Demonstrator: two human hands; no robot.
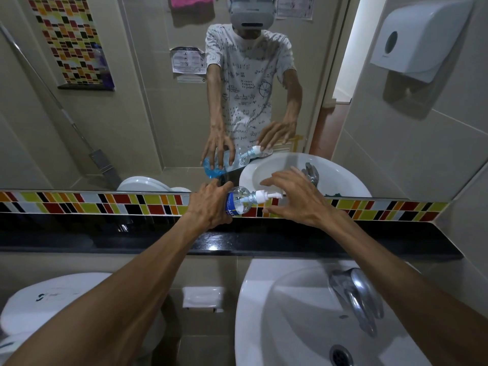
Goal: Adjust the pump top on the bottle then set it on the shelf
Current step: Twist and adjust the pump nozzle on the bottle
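A clear plastic bottle [239, 200] with blue liquid and a blue label lies tilted on its side above the black shelf [396, 240], its neck pointing right. My left hand [208, 207] grips the bottle's body. The white pump top [265, 196] sits on the neck, nozzle toward my right hand [293, 198]. That hand hovers with fingers spread just right of the pump, fingertips close to the nozzle; whether they touch it I cannot tell. The mirror [132, 114] repeats both hands and the bottle.
A white sink [264, 313] with a chrome tap [356, 294] is below the shelf at right. A toilet cistern [52, 299] stands at lower left. A strip of coloured tiles [105, 204] runs behind the shelf. A paper towel dispenser [417, 35] hangs at upper right.
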